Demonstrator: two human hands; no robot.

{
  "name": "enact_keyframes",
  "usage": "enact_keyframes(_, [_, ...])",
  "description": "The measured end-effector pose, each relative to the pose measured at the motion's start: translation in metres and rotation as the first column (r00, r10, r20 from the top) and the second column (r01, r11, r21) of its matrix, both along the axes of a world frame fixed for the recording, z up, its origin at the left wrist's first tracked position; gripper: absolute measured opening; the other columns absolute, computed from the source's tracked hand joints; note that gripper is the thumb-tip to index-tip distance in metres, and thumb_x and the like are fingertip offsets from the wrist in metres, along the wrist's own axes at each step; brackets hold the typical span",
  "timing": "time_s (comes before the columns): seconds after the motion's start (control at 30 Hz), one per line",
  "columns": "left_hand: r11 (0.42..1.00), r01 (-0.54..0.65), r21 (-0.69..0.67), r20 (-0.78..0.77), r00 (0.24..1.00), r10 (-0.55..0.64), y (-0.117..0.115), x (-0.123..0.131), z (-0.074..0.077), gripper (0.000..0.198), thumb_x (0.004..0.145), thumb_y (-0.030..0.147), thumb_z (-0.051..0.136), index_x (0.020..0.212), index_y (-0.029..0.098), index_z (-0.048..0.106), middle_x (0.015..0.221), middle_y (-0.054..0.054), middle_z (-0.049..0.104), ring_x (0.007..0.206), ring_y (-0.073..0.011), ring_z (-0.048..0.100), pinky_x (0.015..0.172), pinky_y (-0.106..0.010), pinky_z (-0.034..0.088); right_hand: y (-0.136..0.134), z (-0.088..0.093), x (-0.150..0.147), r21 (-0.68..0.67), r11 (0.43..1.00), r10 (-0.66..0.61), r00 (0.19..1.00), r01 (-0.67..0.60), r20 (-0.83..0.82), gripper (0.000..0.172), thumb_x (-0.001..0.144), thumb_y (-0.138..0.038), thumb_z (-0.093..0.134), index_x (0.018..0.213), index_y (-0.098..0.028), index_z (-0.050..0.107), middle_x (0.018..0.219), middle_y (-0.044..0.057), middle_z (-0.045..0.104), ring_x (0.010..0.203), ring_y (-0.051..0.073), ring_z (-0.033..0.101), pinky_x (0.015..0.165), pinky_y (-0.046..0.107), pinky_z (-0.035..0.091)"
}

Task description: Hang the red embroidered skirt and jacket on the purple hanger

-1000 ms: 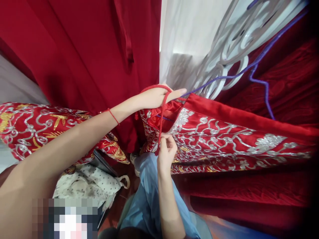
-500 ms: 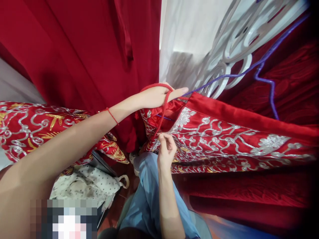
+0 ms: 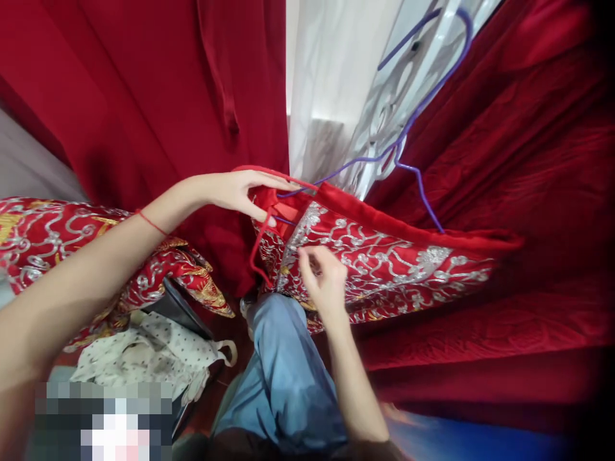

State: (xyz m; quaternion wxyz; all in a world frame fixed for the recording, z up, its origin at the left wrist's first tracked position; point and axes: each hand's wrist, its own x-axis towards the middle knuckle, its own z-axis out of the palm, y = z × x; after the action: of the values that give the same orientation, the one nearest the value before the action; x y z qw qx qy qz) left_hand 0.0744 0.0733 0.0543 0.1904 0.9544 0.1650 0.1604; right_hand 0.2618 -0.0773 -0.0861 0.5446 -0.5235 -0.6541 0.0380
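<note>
A red skirt-like garment [image 3: 384,256] with silver and gold embroidery hangs from a purple hanger [image 3: 417,118]. My left hand [image 3: 235,192] reaches to the left end of its waistband, fingers stretched out over the hanger's arm and thumb spread below. A red cord [image 3: 254,253] runs past that thumb and dangles in a loop in front of the garment. In front of the embroidery, my right hand [image 3: 327,272] is closed in a loose pinch, slightly blurred. I see nothing in its fingers, and the cord is apart from them.
Plain dark red cloth [image 3: 144,96] hangs behind on the left, more red cloth [image 3: 504,147] on the right. Another embroidered red garment [image 3: 158,275] lies under my left arm. A dotted white cloth bag [image 3: 154,352] sits below it, beside my blue-trousered leg [image 3: 278,365].
My right hand has let go of the red cord and moved right. My left hand has moved left and down, and the cord no longer loops over it. The hanger's hook has come into view.
</note>
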Motion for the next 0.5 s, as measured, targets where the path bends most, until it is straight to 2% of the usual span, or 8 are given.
enact_keyframes(0.03, [0.999, -0.003, 0.035, -0.010, 1.000, 0.003, 0.000, -0.007, 0.002, 0.062, 0.070, 0.052, 0.079, 0.126, 0.027, 0.067, 0.122, -0.008, 0.068, 0.119, -0.0264, 0.063, 0.104, -0.040, 0.046, -0.003, 0.013, 0.010, 0.142, 0.985, -0.118, 0.987, 0.103, 0.105, 0.021, 0.097, -0.032, 0.053, 0.086, -0.019, 0.066, 0.084, 0.006, 0.069, 0.081, 0.018, 0.060, 0.080, 0.033, 0.046])
enact_keyframes(0.1, [0.995, -0.028, 0.099, -0.019, 0.999, 0.030, 0.001, -0.019, 0.005, 0.059, 0.072, 0.051, 0.078, 0.126, 0.028, 0.067, 0.126, -0.008, 0.068, 0.121, -0.0264, 0.062, 0.106, -0.042, 0.045, -0.007, 0.040, 0.032, 0.345, 0.901, -0.362, 0.894, 0.263, 0.263, 0.019, 0.095, -0.035, 0.057, 0.098, -0.019, 0.067, 0.100, 0.011, 0.069, 0.100, 0.026, 0.058, 0.091, 0.041, 0.043])
enact_keyframes(0.17, [0.983, -0.075, 0.167, -0.035, 0.996, 0.082, 0.003, -0.029, 0.008, 0.059, 0.072, 0.051, 0.077, 0.125, 0.027, 0.068, 0.127, -0.007, 0.067, 0.120, -0.0259, 0.062, 0.106, -0.041, 0.046, -0.009, 0.061, 0.056, 0.399, 0.854, -0.494, 0.765, 0.335, 0.413, 0.031, 0.095, -0.042, 0.057, 0.112, -0.018, 0.064, 0.110, 0.015, 0.067, 0.110, 0.031, 0.054, 0.094, 0.047, 0.039])
enact_keyframes(0.27, [0.942, -0.190, 0.278, -0.099, 0.969, 0.225, 0.008, -0.038, 0.010, 0.057, 0.072, 0.048, 0.076, 0.124, 0.028, 0.067, 0.114, -0.004, 0.072, 0.107, -0.0235, 0.068, 0.099, -0.038, 0.050, -0.013, 0.078, 0.092, 0.352, 0.883, -0.469, 0.614, 0.311, 0.634, 0.041, 0.097, -0.049, 0.050, 0.118, -0.016, 0.060, 0.103, 0.013, 0.066, 0.101, 0.029, 0.055, 0.090, 0.045, 0.039])
enact_keyframes(0.33, [0.899, -0.251, 0.358, -0.142, 0.937, 0.318, 0.013, -0.040, 0.008, 0.051, 0.074, 0.043, 0.074, 0.123, 0.029, 0.068, 0.097, 0.000, 0.073, 0.092, -0.0212, 0.071, 0.093, -0.036, 0.052, -0.022, 0.080, 0.117, 0.323, 0.910, -0.415, 0.546, 0.260, 0.728, 0.040, 0.097, -0.049, 0.049, 0.117, -0.015, 0.060, 0.098, 0.011, 0.066, 0.094, 0.027, 0.055, 0.086, 0.042, 0.038])
enact_keyframes(0.4, [0.858, -0.270, 0.437, -0.135, 0.923, 0.359, 0.018, -0.040, 0.004, 0.041, 0.078, 0.038, 0.069, 0.118, 0.029, 0.070, 0.085, 0.001, 0.072, 0.084, -0.0200, 0.071, 0.090, -0.036, 0.052, -0.036, 0.080, 0.141, 0.332, 0.918, -0.397, 0.503, 0.219, 0.768, 0.038, 0.096, -0.047, 0.051, 0.115, -0.015, 0.061, 0.095, 0.010, 0.067, 0.091, 0.025, 0.055, 0.085, 0.041, 0.036])
enact_keyframes(0.43, [0.840, -0.274, 0.468, -0.102, 0.928, 0.359, 0.021, -0.039, 0.001, 0.035, 0.080, 0.037, 0.065, 0.114, 0.028, 0.072, 0.082, 0.001, 0.071, 0.083, -0.0197, 0.071, 0.090, -0.037, 0.052, -0.044, 0.080, 0.153, 0.352, 0.912, -0.409, 0.484, 0.208, 0.774, 0.036, 0.095, -0.046, 0.053, 0.113, -0.015, 0.062, 0.093, 0.010, 0.068, 0.090, 0.025, 0.056, 0.086, 0.041, 0.036])
enact_keyframes(0.5, [0.780, -0.363, 0.510, 0.093, 0.925, 0.370, 0.025, -0.037, -0.002, 0.025, 0.083, 0.036, 0.061, 0.100, 0.026, 0.076, 0.078, 0.001, 0.070, 0.080, -0.0182, 0.071, 0.089, -0.036, 0.052, -0.058, 0.083, 0.176, 0.405, 0.890, -0.456, 0.441, 0.211, 0.773, 0.030, 0.093, -0.044, 0.058, 0.105, -0.017, 0.065, 0.089, 0.010, 0.069, 0.090, 0.026, 0.057, 0.088, 0.043, 0.034])
